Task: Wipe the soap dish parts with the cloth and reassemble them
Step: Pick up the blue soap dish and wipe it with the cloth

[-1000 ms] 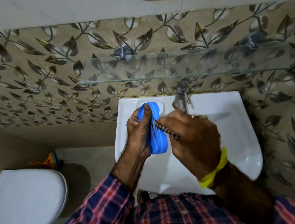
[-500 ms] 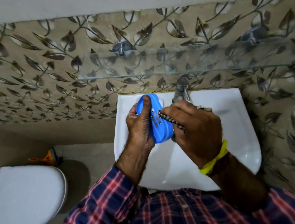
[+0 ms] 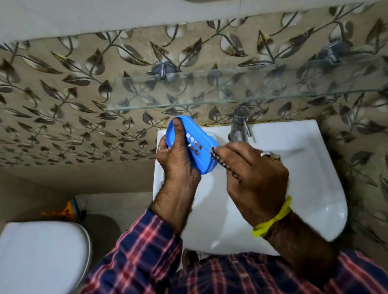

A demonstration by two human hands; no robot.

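My left hand gripped the blue soap dish part, thumb along its upper face, above the sink's back left corner. Compared with a second before, the part had tipped flatter and sat higher, nearer the wall. My right hand stayed curled round the dark cloth, which now touched only the part's lower edge.

Dim, warm indoor light. Soft sheen on the white basin and glass shelf; forearms cast shadows into the bowl. Wide-angle lens bends edges; slight motion blur throughout, corners darker.
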